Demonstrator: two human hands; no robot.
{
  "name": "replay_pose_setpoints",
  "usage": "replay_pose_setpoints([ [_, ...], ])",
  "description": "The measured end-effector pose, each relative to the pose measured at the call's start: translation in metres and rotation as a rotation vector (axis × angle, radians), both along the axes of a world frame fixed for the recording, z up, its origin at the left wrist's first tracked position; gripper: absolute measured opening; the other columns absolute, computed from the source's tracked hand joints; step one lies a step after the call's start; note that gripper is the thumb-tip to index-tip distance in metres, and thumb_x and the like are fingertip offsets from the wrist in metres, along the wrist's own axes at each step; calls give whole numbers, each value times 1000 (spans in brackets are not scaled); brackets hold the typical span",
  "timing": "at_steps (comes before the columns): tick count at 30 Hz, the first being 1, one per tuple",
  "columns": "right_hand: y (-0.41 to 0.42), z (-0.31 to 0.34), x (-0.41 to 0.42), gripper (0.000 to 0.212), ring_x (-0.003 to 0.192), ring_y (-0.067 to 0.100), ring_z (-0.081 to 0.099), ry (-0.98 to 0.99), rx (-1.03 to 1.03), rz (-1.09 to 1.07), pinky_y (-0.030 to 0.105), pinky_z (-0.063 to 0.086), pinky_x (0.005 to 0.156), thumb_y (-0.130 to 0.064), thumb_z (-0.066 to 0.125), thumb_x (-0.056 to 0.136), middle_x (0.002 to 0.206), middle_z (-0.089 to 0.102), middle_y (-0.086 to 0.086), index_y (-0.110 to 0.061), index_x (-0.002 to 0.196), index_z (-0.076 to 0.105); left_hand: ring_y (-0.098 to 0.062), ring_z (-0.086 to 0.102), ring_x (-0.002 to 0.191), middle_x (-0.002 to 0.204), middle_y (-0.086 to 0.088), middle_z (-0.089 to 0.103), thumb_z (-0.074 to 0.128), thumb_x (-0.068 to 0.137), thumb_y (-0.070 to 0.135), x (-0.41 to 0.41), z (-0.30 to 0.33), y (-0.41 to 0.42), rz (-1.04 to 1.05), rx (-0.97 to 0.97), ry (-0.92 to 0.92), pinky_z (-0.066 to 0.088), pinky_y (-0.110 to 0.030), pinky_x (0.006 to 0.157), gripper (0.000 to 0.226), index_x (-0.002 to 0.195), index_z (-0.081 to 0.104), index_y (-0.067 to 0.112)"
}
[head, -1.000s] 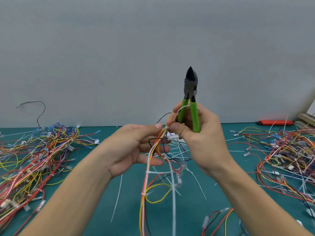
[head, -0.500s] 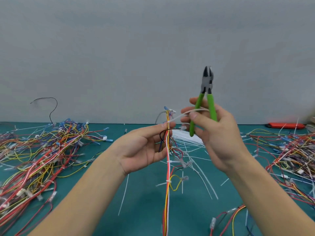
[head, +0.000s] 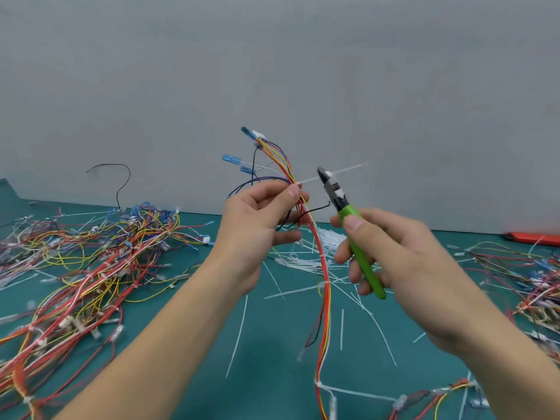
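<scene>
Fingers (head: 291,194) of the left hand (head: 257,225) pinched the wire harness (head: 325,286) above the counter (head: 272,359), its white cable tie (head: 348,169) jutting right. The right hand (head: 403,262) gripped green-handled cutters (head: 361,253), tip at that tie.

Wire heap (head: 100,268) on green mat (head: 272,344)

Your single camera rides on your head and faces forward, tilted slightly down. It sits close above your left hand (head: 257,219) and right hand (head: 403,262), forearms entering from the near edge, with the table (head: 272,359) running to the far wall (head: 272,71).
</scene>
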State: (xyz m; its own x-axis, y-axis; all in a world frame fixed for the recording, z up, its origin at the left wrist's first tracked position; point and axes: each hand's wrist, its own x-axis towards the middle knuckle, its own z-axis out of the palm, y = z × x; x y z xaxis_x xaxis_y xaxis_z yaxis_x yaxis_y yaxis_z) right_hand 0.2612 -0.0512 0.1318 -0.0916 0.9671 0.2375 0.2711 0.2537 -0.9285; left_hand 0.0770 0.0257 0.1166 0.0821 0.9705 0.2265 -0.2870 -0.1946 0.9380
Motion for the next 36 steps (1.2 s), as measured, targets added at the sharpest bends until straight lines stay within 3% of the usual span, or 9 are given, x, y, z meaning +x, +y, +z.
replay_pose_setpoints([
  [6,8,-10,-3,39,66,16,60,71,-136,-4,34,51,60,-58,57,93,85,73,3,-26,105,74,-13,72,79,96,-2,79,70,97,19,0,2,0,3,55,21,60,-28,62,11,104,76,12],
  [13,11,-14,1,44,68,20,58,195,-235,101,34,48,57,-58,52,90,89,73,12,-26,109,77,-13,72,75,88,-5,76,70,97,17,5,-2,-4,-4,59,55,61,-30,62,8,95,78,17],
  [27,13,-22,-1,36,61,20,53,179,-188,55,31,43,50,-47,50,105,81,71,9,-22,105,76,-13,73,73,81,0,76,72,95,18,7,-4,-5,18,19,56,58,-26,59,8,95,80,15],
  [33,15,-27,-5,37,52,16,45,147,-191,-20,25,36,44,-50,48,105,68,58,2,-28,97,76,-13,72,73,82,-1,76,72,95,18,9,-6,-6,24,-11,59,57,-25,56,8,93,80,15],
  [36,18,-26,-4,37,51,15,41,288,-213,-54,25,34,44,-52,51,103,68,55,2,-25,96,75,-14,70,71,91,-4,77,73,95,19,9,-4,-6,-16,-48,24,58,-27,58,10,96,80,12],
])
